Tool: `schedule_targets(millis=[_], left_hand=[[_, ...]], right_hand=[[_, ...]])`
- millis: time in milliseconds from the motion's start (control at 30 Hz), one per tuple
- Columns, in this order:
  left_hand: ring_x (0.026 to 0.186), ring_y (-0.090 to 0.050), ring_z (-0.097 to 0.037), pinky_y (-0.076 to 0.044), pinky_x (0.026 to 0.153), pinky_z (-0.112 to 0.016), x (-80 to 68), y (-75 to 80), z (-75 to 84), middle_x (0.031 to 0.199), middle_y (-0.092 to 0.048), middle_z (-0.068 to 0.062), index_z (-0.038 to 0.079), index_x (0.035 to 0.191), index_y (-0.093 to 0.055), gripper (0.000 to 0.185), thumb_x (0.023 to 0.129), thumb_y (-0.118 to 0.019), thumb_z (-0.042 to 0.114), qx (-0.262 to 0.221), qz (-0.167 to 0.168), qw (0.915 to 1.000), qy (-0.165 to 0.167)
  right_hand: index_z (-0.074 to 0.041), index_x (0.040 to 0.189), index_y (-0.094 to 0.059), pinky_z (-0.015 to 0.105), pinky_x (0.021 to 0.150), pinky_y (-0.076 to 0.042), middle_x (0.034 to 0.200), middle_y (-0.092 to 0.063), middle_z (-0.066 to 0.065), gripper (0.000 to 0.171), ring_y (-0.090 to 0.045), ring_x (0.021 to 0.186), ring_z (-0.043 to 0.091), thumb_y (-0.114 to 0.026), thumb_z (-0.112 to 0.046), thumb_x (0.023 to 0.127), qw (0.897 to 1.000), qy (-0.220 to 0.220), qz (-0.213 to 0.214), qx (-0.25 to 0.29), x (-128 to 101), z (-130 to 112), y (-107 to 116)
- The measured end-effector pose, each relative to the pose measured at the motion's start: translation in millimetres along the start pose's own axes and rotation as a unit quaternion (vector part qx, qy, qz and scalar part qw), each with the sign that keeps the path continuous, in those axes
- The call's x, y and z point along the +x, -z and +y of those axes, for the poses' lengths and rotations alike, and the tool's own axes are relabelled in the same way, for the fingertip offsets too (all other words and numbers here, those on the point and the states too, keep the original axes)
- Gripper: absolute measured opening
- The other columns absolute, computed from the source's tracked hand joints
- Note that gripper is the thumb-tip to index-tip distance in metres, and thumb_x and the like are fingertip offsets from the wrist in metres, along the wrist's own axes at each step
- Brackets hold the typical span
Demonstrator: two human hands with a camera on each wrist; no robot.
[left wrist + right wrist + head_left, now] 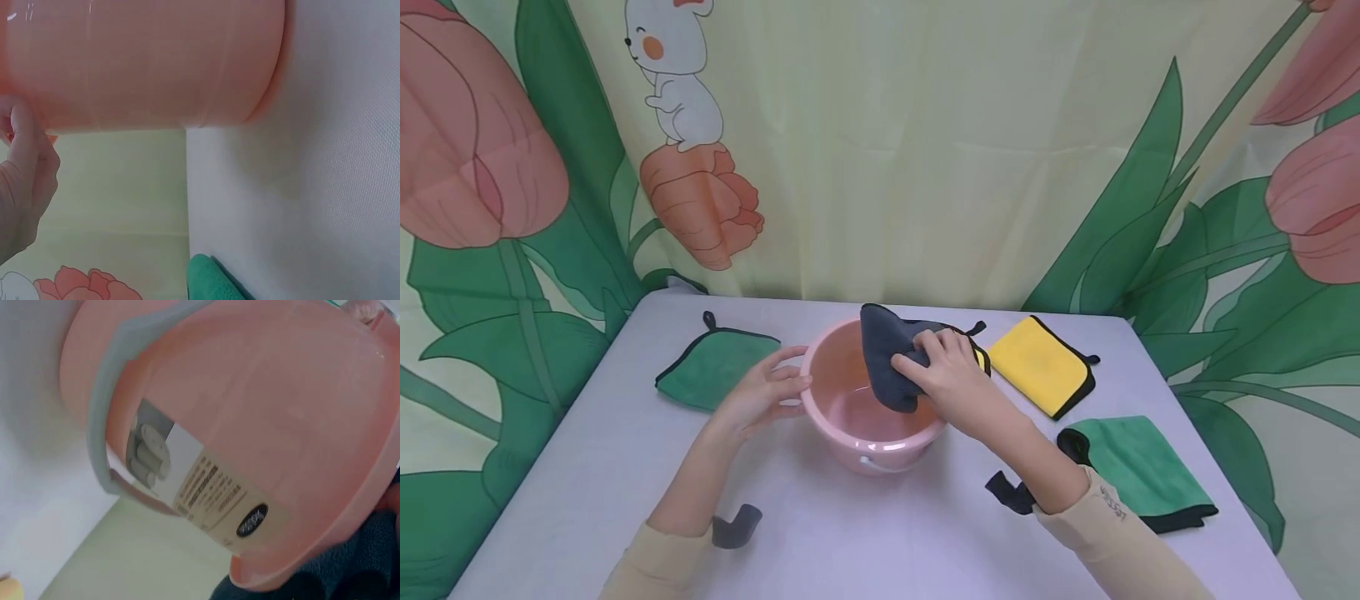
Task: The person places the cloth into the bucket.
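Right hand: we grip a dark grey cloth, fingers curled round it, over the pink bucket.
Left hand: our relaxed fingers rest on the bucket's outer wall.
Bucket: mid-surface.
Around: green cloth left; yellow cloth and another green cloth right.

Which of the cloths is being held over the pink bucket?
The dark grey cloth, gripped by the right hand; the others lie flat on the table.
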State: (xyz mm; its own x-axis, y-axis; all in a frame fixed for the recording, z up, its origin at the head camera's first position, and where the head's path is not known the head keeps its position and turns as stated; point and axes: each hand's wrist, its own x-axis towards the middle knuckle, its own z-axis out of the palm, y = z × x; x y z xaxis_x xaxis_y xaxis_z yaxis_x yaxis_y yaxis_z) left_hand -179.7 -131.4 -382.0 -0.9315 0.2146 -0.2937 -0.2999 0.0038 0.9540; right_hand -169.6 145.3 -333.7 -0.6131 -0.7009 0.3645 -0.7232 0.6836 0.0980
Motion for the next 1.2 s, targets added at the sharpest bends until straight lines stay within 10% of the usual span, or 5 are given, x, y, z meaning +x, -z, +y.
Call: schedule_targets(millis=[700, 1200], left_hand=[[0.089, -0.059, -0.02, -0.052, 0.081, -0.039, 3.3, 1.7, -3.8, 0.115, -0.056, -0.014, 0.015, 0.138, -0.034, 0.063, 0.084, -0.066, 0.018, -0.005, -0.007, 0.9999, -0.007], [0.089, -0.06, -0.02, -0.052, 0.08, -0.038, 2.7, 0.9, -3.8, 0.118, -0.055, -0.016, 0.016, 0.139, -0.033, 0.062, 0.085, -0.064, 0.017, -0.006, -0.004, 1.0, -0.001]], right_hand=[[-0.028, 0.114, -0.053, 0.036, 0.078, -0.039, 0.103, -0.047, 0.006, 0.038, -0.04, 0.093, 0.023, -0.069, -0.019, 0.081, 0.994, 0.05, -0.095, 0.005, 36, -14, -31], [-0.028, 0.129, -0.048, 0.044, 0.093, -0.041, 0.124, -0.047, 0.009, 0.051, -0.042, 0.11, 0.028, -0.068, -0.026, 0.083, 0.972, 0.058, -0.227, 0.006, 47, -21, -48]])
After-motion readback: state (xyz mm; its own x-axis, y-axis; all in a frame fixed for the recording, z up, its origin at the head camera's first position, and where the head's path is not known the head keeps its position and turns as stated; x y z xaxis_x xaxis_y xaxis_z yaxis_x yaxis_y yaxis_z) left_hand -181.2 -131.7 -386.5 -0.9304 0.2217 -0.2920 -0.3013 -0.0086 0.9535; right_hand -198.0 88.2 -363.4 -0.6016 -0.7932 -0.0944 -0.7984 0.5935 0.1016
